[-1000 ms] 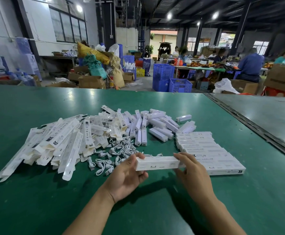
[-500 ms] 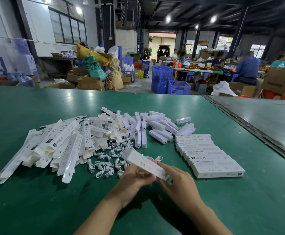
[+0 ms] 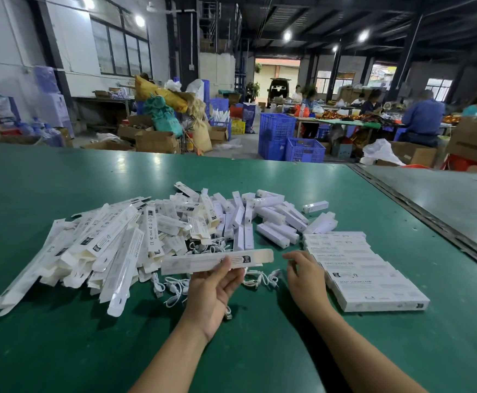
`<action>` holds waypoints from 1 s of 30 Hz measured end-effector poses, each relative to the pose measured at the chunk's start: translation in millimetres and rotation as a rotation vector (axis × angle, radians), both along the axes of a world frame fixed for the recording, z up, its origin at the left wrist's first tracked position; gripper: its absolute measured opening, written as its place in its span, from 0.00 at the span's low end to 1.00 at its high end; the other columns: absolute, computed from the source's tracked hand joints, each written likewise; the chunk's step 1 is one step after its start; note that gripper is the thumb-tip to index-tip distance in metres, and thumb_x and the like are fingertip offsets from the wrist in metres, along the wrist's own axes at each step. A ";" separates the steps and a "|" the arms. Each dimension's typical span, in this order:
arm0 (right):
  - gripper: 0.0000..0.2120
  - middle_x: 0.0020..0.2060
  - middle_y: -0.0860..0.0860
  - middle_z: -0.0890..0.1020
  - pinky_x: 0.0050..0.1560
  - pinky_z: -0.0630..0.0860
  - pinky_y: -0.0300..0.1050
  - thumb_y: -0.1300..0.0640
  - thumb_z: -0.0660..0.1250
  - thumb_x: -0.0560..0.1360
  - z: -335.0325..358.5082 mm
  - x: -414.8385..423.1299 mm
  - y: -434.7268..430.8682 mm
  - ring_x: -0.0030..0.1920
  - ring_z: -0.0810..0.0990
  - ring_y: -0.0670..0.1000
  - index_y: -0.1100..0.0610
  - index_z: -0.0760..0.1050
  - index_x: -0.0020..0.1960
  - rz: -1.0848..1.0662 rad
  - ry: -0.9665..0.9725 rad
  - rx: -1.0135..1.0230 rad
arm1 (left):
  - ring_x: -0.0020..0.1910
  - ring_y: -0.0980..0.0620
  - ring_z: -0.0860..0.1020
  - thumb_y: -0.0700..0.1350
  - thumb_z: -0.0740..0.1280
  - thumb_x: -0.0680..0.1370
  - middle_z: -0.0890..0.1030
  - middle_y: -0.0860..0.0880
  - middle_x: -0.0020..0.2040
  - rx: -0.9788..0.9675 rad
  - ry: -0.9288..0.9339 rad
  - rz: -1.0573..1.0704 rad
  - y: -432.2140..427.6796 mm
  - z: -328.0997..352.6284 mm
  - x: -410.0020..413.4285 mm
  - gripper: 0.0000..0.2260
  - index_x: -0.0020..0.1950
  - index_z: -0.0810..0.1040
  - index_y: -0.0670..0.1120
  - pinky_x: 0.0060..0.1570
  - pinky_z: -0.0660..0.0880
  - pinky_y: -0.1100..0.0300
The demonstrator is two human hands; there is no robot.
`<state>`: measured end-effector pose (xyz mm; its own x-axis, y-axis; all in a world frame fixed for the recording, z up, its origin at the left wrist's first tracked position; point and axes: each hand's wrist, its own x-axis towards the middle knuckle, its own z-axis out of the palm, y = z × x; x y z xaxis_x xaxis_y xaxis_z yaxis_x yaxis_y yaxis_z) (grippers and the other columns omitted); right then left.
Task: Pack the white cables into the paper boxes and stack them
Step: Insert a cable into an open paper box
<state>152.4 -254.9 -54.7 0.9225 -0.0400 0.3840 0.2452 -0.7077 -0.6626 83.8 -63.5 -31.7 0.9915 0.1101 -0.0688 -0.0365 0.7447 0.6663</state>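
The smooth green surface [image 3: 61,350] shines. On its left lies a big messy pile [image 3: 104,251] of long, flat paper boxes. On the right, closed boxes sit in a neat row [image 3: 367,273]. The left hand [image 3: 211,290] has its grip pinched on one long thin paper box [image 3: 203,262], just above the curly white cables [image 3: 175,285]. The right hand [image 3: 305,279] has its grip apart and holds nothing, beside the row.

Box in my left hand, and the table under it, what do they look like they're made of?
Box: thin white paperboard, matte and printed; its flat shape and folded edges suggest card. Table: smooth green semi-gloss sheet, possibly vinyl or rubber matting; bright glare patches show on it.
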 end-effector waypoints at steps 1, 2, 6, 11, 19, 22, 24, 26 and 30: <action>0.12 0.59 0.53 0.78 0.57 0.64 0.37 0.64 0.62 0.79 -1.4 9.7 1.1 0.61 0.73 0.53 0.59 0.79 0.59 0.016 0.028 -0.062 | 0.37 0.45 0.85 0.38 0.70 0.69 0.84 0.39 0.38 -0.002 0.008 0.008 0.0 -0.2 0.3 0.04 0.41 0.79 0.37 0.37 0.83 0.57; 0.13 0.63 0.55 0.75 0.62 0.63 0.39 0.62 0.62 0.80 -2.8 18.4 2.2 0.65 0.70 0.55 0.59 0.78 0.62 0.027 0.055 -0.130 | 0.38 0.44 0.85 0.38 0.70 0.69 0.84 0.38 0.40 -0.003 0.014 0.013 0.2 -0.4 0.6 0.03 0.40 0.80 0.38 0.37 0.83 0.57; 0.21 0.76 0.57 0.59 0.74 0.54 0.55 0.48 0.55 0.83 -5.7 42.3 4.7 0.76 0.52 0.59 0.52 0.65 0.74 0.027 0.139 -0.358 | 0.45 0.41 0.86 0.39 0.70 0.71 0.84 0.36 0.49 -0.022 0.015 0.015 0.0 -0.2 1.5 0.09 0.49 0.77 0.38 0.40 0.82 0.57; 0.23 0.77 0.56 0.53 0.74 0.54 0.58 0.46 0.51 0.83 -6.2 58.8 8.3 0.77 0.48 0.59 0.49 0.59 0.77 0.087 0.222 -0.505 | 0.49 0.39 0.85 0.40 0.69 0.72 0.82 0.33 0.58 -0.040 0.023 0.009 -2.5 -0.9 4.7 0.16 0.59 0.74 0.38 0.42 0.83 0.56; 0.13 0.55 0.53 0.70 0.58 0.71 0.46 0.54 0.59 0.82 -5.0 47.5 9.9 0.54 0.73 0.56 0.55 0.77 0.62 0.060 0.097 -0.362 | 0.46 0.41 0.86 0.41 0.69 0.71 0.83 0.34 0.54 -0.060 0.021 0.016 -0.9 -1.5 4.5 0.11 0.52 0.76 0.40 0.40 0.82 0.58; 0.09 0.53 0.51 0.70 0.54 0.68 0.41 0.59 0.63 0.80 -4.2 39.0 6.0 0.54 0.74 0.55 0.57 0.78 0.58 0.084 0.122 -0.252 | 0.47 0.40 0.86 0.41 0.70 0.70 0.84 0.36 0.52 -0.057 0.016 0.027 -1.0 -1.6 4.7 0.14 0.54 0.76 0.38 0.40 0.82 0.58; 0.06 0.51 0.51 0.71 0.50 0.66 0.40 0.60 0.67 0.78 -3.4 30.2 4.6 0.52 0.74 0.54 0.57 0.79 0.54 0.073 0.118 -0.160 | 0.47 0.40 0.86 0.41 0.70 0.70 0.84 0.37 0.50 -0.053 0.011 0.034 -1.0 -2.5 5.2 0.13 0.52 0.76 0.39 0.40 0.82 0.58; 0.04 0.48 0.51 0.74 0.44 0.63 0.41 0.60 0.68 0.77 -1.7 20.0 4.5 0.49 0.74 0.53 0.57 0.78 0.52 0.038 0.086 -0.080 | 0.46 0.40 0.86 0.41 0.71 0.70 0.85 0.37 0.49 -0.053 0.004 0.047 -1.2 -3.3 5.1 0.15 0.54 0.76 0.38 0.40 0.82 0.58; 0.03 0.37 0.44 0.77 0.37 0.63 0.36 0.57 0.67 0.78 -1.5 -6.9 1.4 0.39 0.74 0.46 0.56 0.75 0.49 -0.062 0.012 0.100 | 0.47 0.41 0.86 0.42 0.70 0.70 0.84 0.36 0.53 -0.044 -0.014 0.079 -1.6 -3.3 3.5 0.26 0.66 0.73 0.35 0.41 0.82 0.58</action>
